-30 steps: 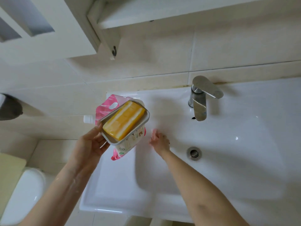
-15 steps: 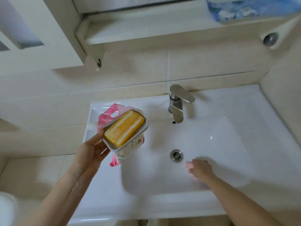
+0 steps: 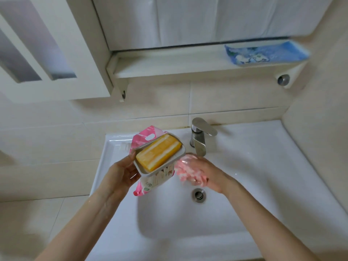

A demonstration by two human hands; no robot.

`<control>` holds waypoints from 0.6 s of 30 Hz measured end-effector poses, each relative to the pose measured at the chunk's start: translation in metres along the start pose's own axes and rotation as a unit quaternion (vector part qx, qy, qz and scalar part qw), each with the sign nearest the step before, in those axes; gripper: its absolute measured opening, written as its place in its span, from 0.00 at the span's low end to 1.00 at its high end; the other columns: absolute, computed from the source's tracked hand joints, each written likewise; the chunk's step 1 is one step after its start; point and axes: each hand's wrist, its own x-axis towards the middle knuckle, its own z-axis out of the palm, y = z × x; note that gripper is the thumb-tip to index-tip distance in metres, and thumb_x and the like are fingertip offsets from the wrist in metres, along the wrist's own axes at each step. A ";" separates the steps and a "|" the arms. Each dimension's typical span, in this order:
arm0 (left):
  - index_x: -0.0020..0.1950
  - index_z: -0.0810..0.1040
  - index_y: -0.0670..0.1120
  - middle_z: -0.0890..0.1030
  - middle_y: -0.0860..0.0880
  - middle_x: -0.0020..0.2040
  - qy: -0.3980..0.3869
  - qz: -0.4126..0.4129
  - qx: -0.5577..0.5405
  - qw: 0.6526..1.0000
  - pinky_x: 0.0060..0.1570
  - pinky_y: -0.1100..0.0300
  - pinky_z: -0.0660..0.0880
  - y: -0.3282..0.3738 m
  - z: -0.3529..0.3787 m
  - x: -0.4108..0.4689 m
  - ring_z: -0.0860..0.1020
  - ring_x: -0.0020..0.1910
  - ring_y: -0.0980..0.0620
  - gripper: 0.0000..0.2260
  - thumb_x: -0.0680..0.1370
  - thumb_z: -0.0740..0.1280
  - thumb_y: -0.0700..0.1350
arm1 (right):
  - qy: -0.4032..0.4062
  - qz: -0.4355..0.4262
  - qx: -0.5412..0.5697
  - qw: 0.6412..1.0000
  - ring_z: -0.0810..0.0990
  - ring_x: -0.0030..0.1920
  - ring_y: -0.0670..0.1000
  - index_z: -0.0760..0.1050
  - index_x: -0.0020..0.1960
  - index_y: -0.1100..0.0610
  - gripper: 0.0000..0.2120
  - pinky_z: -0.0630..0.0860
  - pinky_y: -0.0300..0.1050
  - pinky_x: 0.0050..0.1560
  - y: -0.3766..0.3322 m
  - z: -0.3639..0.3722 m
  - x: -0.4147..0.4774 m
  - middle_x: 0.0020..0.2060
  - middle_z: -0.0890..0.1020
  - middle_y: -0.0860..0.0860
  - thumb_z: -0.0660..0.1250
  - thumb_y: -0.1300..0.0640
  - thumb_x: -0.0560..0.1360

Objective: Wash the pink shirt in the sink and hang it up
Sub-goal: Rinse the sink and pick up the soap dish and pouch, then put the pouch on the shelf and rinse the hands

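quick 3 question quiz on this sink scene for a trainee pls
1. True or false: the soap dish in the left grip holds a yellow bar.
2. The right grip is: A) out of view B) just under the faucet spout C) gripping the yellow bar
3. Fill in: the blue packet lies on the ____ above the sink.
Key: 1 true; 2 B; 3 shelf

The right hand point(image 3: 205, 173) smears into a pink blur, fingers unreadable. The soap dish point(image 3: 157, 168) hides most of the pink pouch point(image 3: 145, 138); its print is too small. The blue packet point(image 3: 263, 53) above is blurred.
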 end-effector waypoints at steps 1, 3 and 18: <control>0.46 0.79 0.45 0.82 0.50 0.31 -0.004 0.001 0.001 1.000 0.40 0.59 0.72 0.003 0.003 0.000 0.81 0.30 0.55 0.07 0.79 0.62 0.43 | -0.002 -0.030 0.003 1.000 0.71 0.35 0.52 0.72 0.54 0.59 0.25 0.60 0.40 0.30 -0.016 0.004 0.000 0.40 0.78 0.55 0.71 0.42 0.67; 0.45 0.79 0.45 0.82 0.50 0.32 -0.011 0.005 -0.003 1.000 0.41 0.59 0.72 0.010 0.009 0.001 0.80 0.32 0.54 0.07 0.79 0.63 0.44 | 0.025 -0.066 -0.003 0.998 0.73 0.41 0.56 0.71 0.58 0.65 0.30 0.63 0.42 0.34 -0.035 0.010 0.001 0.45 0.78 0.59 0.67 0.40 0.71; 0.42 0.77 0.41 0.81 0.50 0.28 -0.025 0.069 -0.024 0.997 0.28 0.64 0.75 0.068 0.039 0.008 0.78 0.24 0.57 0.04 0.75 0.68 0.40 | 0.226 -0.153 0.093 0.957 0.67 0.22 0.48 0.68 0.35 0.59 0.16 0.61 0.35 0.21 -0.118 0.016 -0.004 0.32 0.72 0.59 0.56 0.56 0.81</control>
